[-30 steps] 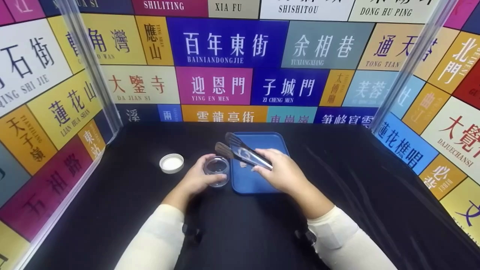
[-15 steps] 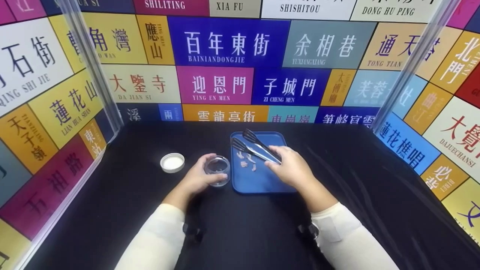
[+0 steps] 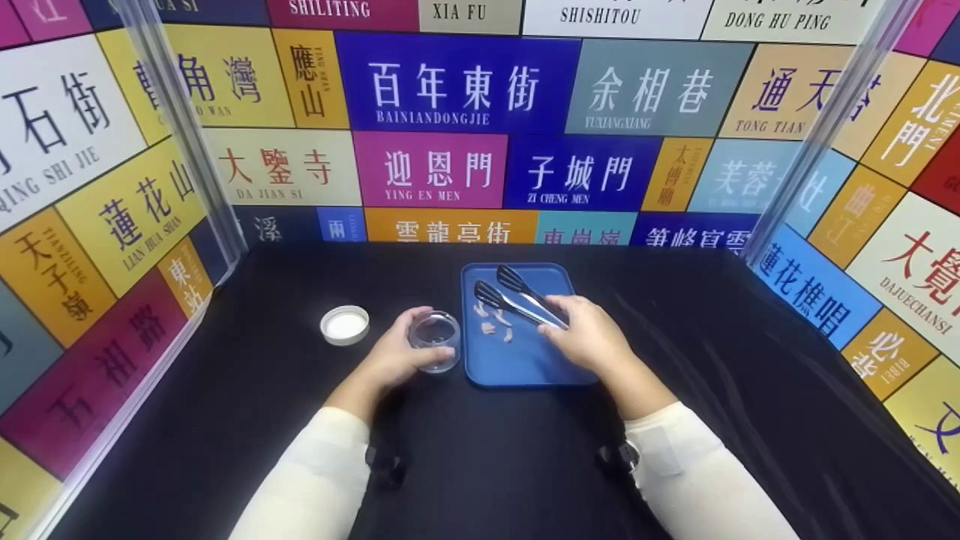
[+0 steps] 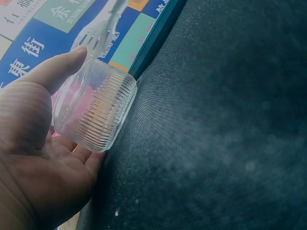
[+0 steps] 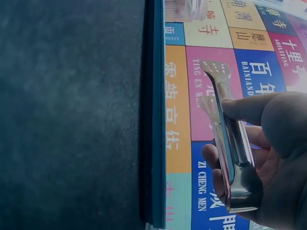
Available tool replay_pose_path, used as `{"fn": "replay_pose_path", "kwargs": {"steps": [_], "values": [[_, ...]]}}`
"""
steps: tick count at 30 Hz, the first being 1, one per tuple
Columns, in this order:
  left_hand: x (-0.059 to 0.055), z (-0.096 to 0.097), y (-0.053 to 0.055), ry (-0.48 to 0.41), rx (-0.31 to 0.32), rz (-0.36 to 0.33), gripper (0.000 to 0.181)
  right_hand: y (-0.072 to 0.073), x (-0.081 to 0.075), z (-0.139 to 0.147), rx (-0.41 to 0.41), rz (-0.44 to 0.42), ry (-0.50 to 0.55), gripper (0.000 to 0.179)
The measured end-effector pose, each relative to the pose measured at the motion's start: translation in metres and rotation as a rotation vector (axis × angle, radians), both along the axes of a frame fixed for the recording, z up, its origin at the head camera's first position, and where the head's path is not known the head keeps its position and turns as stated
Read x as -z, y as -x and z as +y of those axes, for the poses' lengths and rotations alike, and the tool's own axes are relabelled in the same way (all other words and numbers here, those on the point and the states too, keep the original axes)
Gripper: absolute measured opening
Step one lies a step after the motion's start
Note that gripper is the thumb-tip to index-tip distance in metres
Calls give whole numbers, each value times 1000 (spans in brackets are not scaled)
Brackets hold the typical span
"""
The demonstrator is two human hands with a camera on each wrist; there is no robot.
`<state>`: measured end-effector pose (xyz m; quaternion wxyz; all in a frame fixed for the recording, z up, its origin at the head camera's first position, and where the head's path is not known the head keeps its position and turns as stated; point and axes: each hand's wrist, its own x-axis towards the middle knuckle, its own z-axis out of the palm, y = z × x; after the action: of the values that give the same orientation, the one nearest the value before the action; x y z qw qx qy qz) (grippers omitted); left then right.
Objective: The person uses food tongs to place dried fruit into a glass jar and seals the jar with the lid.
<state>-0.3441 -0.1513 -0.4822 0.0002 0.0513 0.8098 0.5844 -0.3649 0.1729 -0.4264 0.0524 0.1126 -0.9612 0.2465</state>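
Observation:
My left hand is wrapped around a clear ribbed jar on the black cloth, thumb on the near side and fingers behind. The jar's mouth faces up without a lid. My right hand grips metal tongs with slotted black-looking heads, thumb on one arm and fingers around the other. The two tong heads stand apart, over the far left part of a blue tray. Several small pale pinkish pieces lie on the tray just below the heads. Nothing shows between the tong heads.
A white round lid lies on the black cloth left of the jar. The tray sits close to the jar's right side. Colourful sign-covered panels stand behind and at both sides.
My right hand has carried the tongs from beside the jar's mouth rightward over the tray, uncovering the pale pieces. My left hand and the jar have stayed in place.

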Motion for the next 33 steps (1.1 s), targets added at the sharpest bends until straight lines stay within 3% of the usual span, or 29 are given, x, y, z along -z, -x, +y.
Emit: {"fn": "replay_pose_path", "kwargs": {"steps": [11, 33], "values": [[-1, 0, -1, -5, 3, -2, 92, 9, 10, 11, 13, -28, -37, 60], [-1, 0, 0, 9, -8, -13, 93, 11, 13, 14, 1, -120, -86, 49]]}}
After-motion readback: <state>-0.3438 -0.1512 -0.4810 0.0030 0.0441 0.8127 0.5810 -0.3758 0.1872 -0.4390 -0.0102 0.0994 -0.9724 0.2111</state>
